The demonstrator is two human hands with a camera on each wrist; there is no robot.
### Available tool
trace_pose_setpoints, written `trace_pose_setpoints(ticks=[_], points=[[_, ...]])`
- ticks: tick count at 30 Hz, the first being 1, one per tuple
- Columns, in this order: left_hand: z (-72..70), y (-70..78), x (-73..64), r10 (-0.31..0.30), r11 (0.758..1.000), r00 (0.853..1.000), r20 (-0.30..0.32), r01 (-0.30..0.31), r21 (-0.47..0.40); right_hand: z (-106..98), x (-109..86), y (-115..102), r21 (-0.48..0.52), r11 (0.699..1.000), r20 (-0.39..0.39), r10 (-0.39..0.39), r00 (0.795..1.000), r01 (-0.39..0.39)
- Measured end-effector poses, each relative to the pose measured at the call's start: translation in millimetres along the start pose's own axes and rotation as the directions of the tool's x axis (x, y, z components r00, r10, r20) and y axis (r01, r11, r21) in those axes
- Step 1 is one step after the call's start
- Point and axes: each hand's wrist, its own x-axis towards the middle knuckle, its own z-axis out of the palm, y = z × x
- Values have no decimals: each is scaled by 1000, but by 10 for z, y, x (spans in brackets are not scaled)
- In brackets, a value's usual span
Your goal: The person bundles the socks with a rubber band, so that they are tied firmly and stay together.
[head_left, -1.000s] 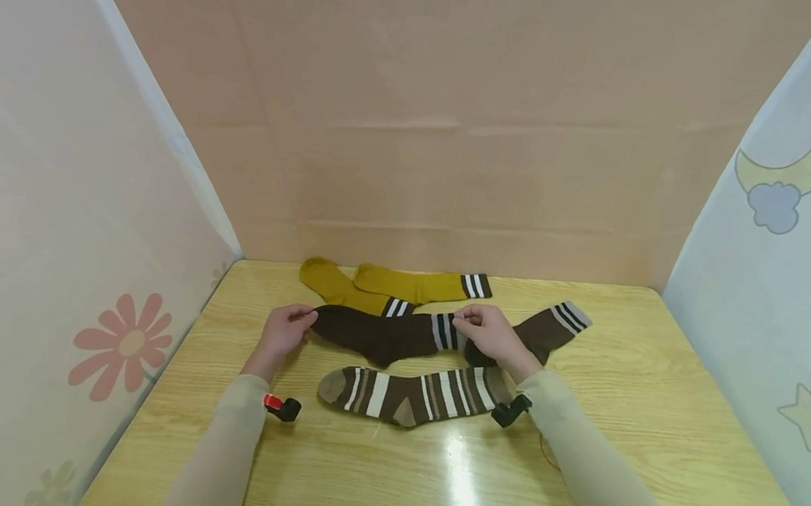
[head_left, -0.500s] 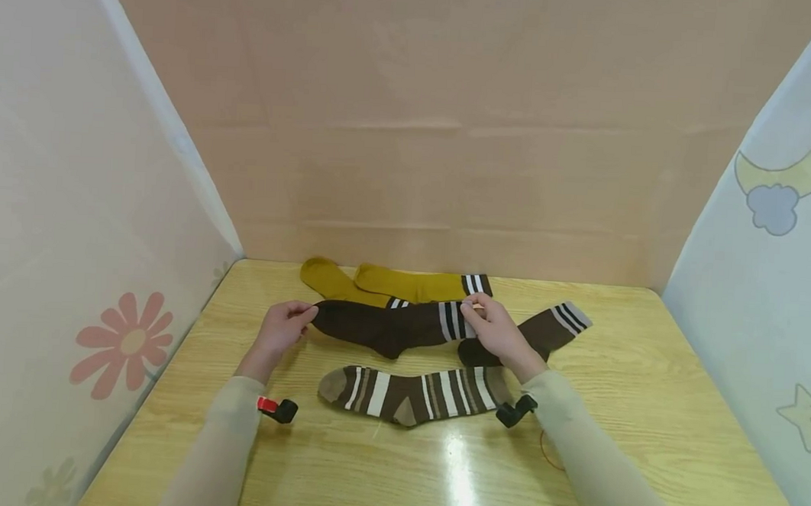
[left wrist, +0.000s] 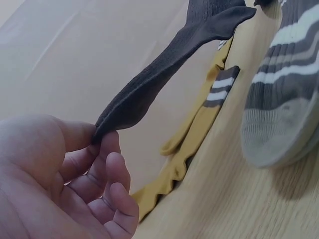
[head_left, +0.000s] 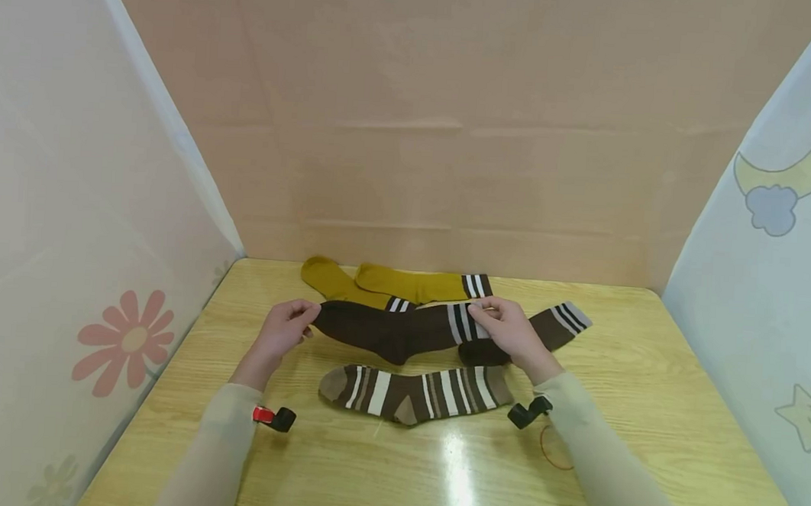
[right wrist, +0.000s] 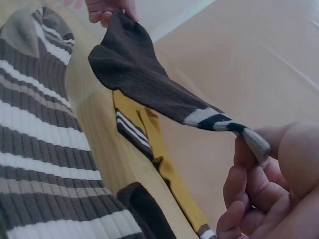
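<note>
A dark brown sock (head_left: 374,329) with a grey, black-striped cuff is stretched level between my two hands, held up off the table. My left hand (head_left: 283,331) pinches its toe; in the left wrist view, thumb and forefinger close on the tip of the dark sock (left wrist: 154,82). At the cuff end, my right hand (head_left: 511,333) pinches the striped edge, and the right wrist view shows that cuff (right wrist: 212,119) bunched at the fingers. Partly behind my right hand lies a similar dark brown sock (head_left: 553,327). Nearer me rests a brown, white and tan striped sock (head_left: 432,393).
Two mustard socks (head_left: 417,286) with dark, white-striped cuffs lie overlapping at the table's back edge. The wooden table (head_left: 353,472) is bounded by a brown back panel (head_left: 410,169) and patterned side sheets. A thin orange loop (head_left: 552,453) lies by my right sleeve.
The dark brown sock has risen off the table and been drawn out straighter. My right hand has moved up a little, then to the right with the cuff; my left hand stays almost in place.
</note>
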Motion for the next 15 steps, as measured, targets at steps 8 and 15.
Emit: trace_pose_setpoints(ticks=[8,15], points=[[24,36,-59,-10,999,999,41,12,-30,-97,-79,33,140,990,56,11,998,-19],[35,35,-130,29,999,997,70,-27,-19,-161,-168,46,108,994,27,-8,1000,5]])
